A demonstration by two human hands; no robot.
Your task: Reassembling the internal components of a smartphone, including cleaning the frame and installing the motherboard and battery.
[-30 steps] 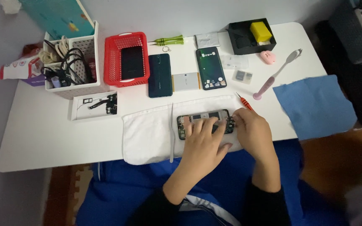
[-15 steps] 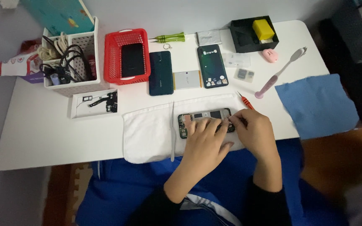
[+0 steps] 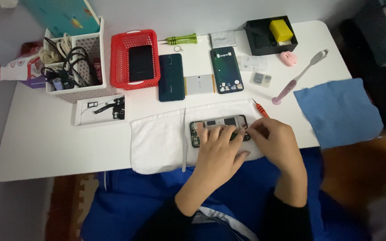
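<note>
An opened phone (image 3: pixel 213 124) with its inner boards showing lies on a white towel (image 3: pixel 157 138) at the table's near edge. My left hand (image 3: pixel 217 151) rests flat on it, fingers spread over its middle, holding it down. My right hand (image 3: pixel 277 143) is curled at the phone's right end. A red-orange screwdriver (image 3: pixel 260 107) sticks out above its fingers; the tip is hidden under the hand. Thin metal tweezers (image 3: pixel 184 138) lie on the towel left of the phone.
Behind the towel lie a dark teal phone back (image 3: pixel 171 76), a silver battery (image 3: pixel 199 84) and a dark phone (image 3: pixel 226 69). A red basket (image 3: pixel 120 62), a white cable basket (image 3: pixel 90 91), a parts tray (image 3: pixel 99 110), a black box (image 3: pixel 258 42), a pink brush (image 3: pixel 298 78) and a blue cloth (image 3: pixel 336 109) surround them.
Both hands stay on the opened phone, with only small finger shifts. The view has drifted slightly.
</note>
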